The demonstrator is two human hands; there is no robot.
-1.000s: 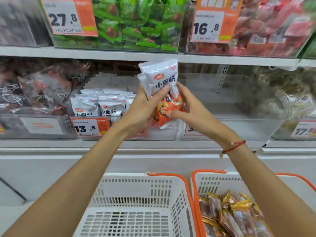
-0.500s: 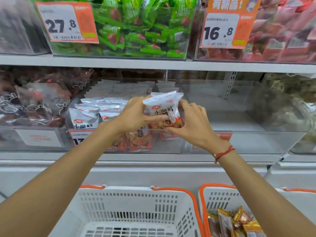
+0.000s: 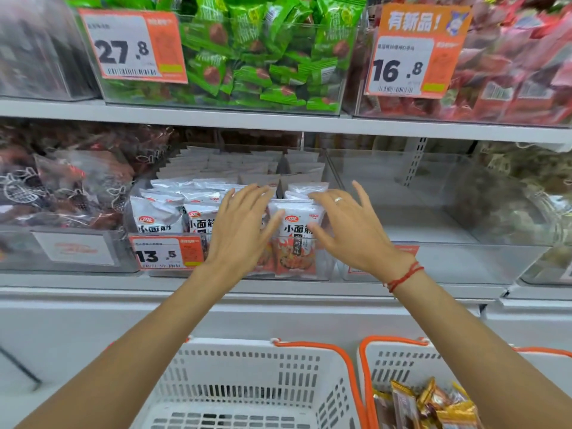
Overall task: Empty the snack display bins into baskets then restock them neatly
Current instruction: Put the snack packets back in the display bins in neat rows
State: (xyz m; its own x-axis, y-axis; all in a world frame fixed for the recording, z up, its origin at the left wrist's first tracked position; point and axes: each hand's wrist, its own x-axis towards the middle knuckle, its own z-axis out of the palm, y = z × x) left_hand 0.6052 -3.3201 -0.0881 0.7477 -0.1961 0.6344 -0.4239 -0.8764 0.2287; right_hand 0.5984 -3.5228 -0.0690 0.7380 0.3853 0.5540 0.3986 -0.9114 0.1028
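Reaching over the front wall of a clear snack bin (image 3: pixel 328 267) on the lower shelf, both hands are spread with straight, relaxed fingers and grip nothing. The left hand (image 3: pixel 240 230) lies flat against the front of the white snack packets (image 3: pixel 295 239) standing upright in the bin, its thumb touching the upper edge of the front packet. The right hand (image 3: pixel 353 230) hovers just beside that packet's right edge, thumb touching or nearly touching it; a ring shows on one finger and a red string bracelet (image 3: pixel 402 277) circles the wrist. More white packets fill the bin in rows behind and to the left, above a price tag (image 3: pixel 168 253) reading 13.5. The clear bin (image 3: pixel 464 258) just to the right holds nothing visible. Below the shelf sit two white baskets with orange handles: the left basket (image 3: pixel 247 370) shows only its slotted walls and floor, while the right basket (image 3: pixel 399 363) holds gold-wrapped snacks (image 3: pixel 433 404). On the shelf above, green packets (image 3: pixel 263 57) and red packets (image 3: pixel 510 72) fill two further bins.
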